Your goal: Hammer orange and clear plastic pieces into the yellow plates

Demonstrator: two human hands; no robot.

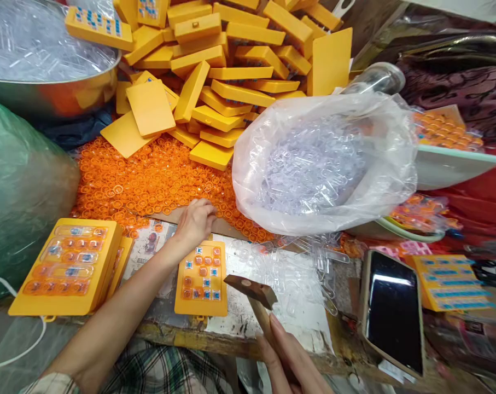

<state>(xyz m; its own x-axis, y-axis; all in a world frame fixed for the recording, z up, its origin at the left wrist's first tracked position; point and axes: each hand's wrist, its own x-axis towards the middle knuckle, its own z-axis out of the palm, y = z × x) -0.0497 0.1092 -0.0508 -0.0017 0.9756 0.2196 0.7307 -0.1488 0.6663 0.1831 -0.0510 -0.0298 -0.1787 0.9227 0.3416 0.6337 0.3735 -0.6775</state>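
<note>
Right hand [291,364]: wrapped around the hammer [252,291]; I judge a loose swing could clip the yellow box [195,282].
Left hand [195,221]: fingers bunched at the orange rings [149,175]; I can't tell whether any are held. Hurried grabbing might scatter them.
Yellow box: on the worktop [169,331], near the left wrist; a bump could shift it.

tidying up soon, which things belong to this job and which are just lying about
Likely in use: brown wooden-handled hammer, rectangular yellow plastic panel, small round orange plastic pieces, oblong clear plastic pieces
Probably just lying about: black-screened rectangular phone, thin white cord
</note>
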